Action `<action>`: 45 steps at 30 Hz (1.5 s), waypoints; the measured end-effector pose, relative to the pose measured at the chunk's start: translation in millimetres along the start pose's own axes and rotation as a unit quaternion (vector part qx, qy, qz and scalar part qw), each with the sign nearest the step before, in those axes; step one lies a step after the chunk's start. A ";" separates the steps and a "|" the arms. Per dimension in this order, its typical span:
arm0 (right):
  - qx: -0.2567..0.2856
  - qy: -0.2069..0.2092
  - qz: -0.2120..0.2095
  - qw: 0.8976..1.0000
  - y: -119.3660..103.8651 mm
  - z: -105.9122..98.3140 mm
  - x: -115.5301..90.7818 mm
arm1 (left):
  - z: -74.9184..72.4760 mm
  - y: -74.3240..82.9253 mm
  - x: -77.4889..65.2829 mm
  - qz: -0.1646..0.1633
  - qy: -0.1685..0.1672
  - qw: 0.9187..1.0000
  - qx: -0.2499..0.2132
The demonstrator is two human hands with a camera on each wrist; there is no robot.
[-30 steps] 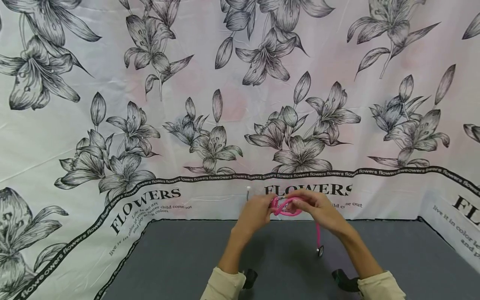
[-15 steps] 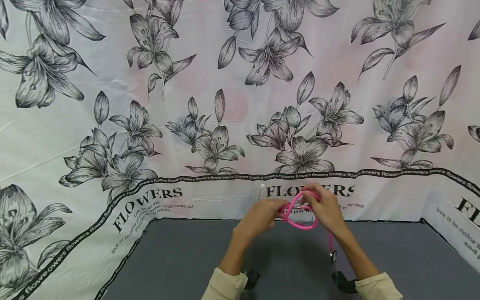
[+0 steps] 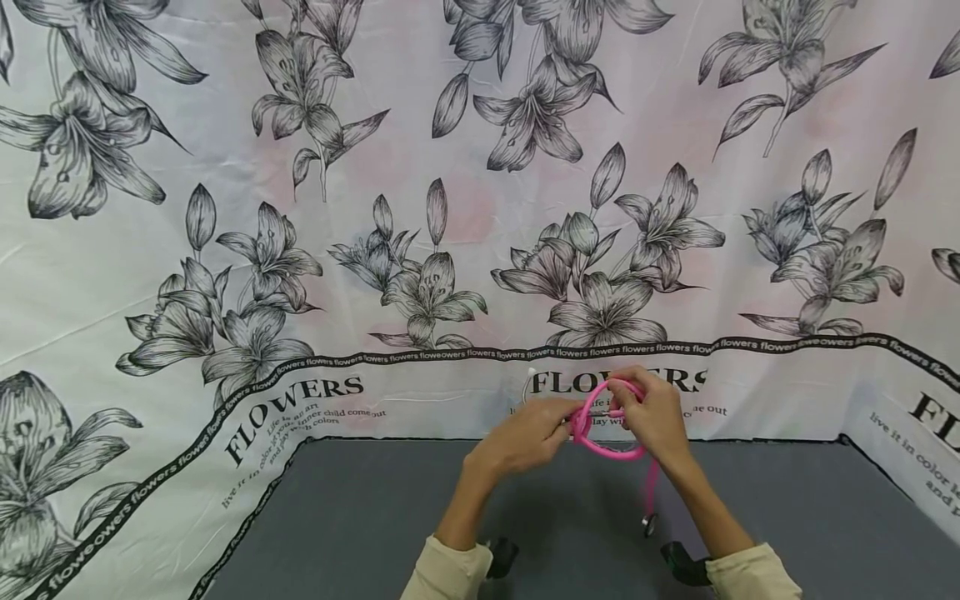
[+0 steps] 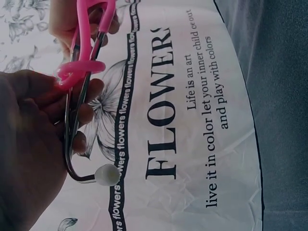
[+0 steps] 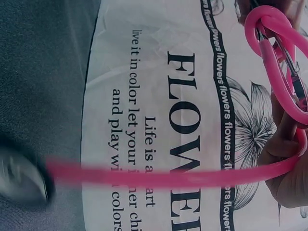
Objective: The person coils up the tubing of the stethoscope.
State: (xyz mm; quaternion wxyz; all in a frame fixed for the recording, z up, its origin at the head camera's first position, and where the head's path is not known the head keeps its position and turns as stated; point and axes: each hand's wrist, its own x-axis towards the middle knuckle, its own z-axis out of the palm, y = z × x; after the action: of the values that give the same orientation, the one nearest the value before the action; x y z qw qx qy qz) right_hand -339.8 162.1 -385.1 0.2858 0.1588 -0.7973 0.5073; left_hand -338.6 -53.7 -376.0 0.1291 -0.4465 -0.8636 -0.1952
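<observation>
A pink stethoscope (image 3: 611, 454) is held up between both hands, its tubing looped round its own metal ear tubes. My left hand (image 3: 525, 433) grips the ear tubes and the wrapped tubing. In the left wrist view a white ear tip (image 4: 107, 174) pokes out below the left fingers. On the other side of the loop, my right hand (image 3: 654, 412) pinches the tubing. From it the free tubing (image 5: 192, 179) hangs down to the chest piece (image 3: 649, 525), which is blurred in the right wrist view.
Beneath the hands lies a dark grey table (image 3: 360, 517). Behind it hangs a white cloth (image 3: 450, 392) printed with flowers and lettering. Black straps (image 3: 686, 565) show at both wrists.
Both hands shifted slightly right and the pink loop widened between them. The right hand turned more upright. The hanging chest piece swung right, then back left and lower.
</observation>
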 end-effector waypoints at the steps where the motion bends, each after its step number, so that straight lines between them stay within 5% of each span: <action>1: -0.001 -0.001 0.002 1.000 -0.1 0.1 0.5 | 0.0 -0.3 0.2 0.000 0.002 1.000 -0.004; 13: -0.015 -0.013 0.038 0.999 0.6 -8.7 5.2 | -10.4 0.5 1.6 -0.004 0.026 0.999 0.037; 24: -0.006 -0.020 0.063 0.998 12.3 -9.6 7.7 | -14.0 -3.3 -1.9 -0.022 0.070 0.997 0.018; 33: 0.029 -0.080 0.026 0.996 16.8 0.5 5.2 | -12.4 -6.3 -6.7 -0.044 0.156 0.986 -0.038; 45: 0.068 -0.172 -0.007 0.983 24.7 5.9 -1.1 | -2.4 -10.9 -6.2 -0.031 0.223 0.974 -0.019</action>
State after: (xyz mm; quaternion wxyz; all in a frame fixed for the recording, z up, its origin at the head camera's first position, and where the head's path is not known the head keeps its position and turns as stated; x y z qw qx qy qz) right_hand -354.0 167.6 -405.4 0.1362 0.2688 -0.7969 0.5237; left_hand -343.9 -65.0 -378.8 0.3040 -0.3674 -0.8223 -0.3106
